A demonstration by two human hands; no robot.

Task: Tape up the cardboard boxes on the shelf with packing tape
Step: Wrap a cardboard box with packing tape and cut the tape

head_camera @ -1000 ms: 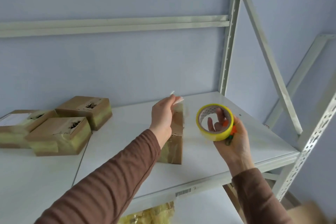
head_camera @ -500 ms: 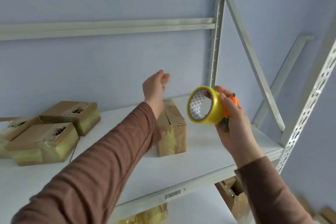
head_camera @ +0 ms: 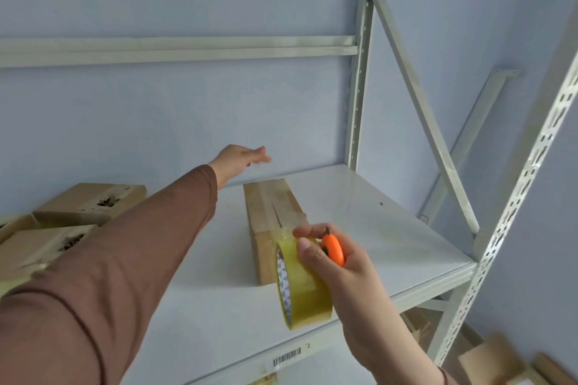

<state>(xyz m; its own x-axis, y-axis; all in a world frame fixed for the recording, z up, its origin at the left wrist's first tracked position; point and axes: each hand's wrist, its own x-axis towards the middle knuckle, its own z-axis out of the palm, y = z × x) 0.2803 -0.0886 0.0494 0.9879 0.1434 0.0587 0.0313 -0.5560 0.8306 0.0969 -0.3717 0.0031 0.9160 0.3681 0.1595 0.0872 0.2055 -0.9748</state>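
Tape roll [head_camera: 301, 284] at near end of cardboard box [head_camera: 272, 222] — long axis running away toward wall.

Right hand [head_camera: 347, 278] clamped on roll plus orange cutter [head_camera: 334, 249], just beside box's near top edge on shelf [head_camera: 391, 228]. Left hand [head_camera: 237, 161] beyond far end, fingers straight, holding nothing — farther off. Flaps down; contents hidden.

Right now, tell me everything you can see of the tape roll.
The tape roll is a wide ring of yellowish, see-through packing tape on a white core printed with a dark pattern. It is held on edge, above the front of the white shelf, just before the near end of the cardboard box. The right hand grips it, thumb on the outer winding, with a small orange cutter held against it. Whether tape touches the box is unclear.
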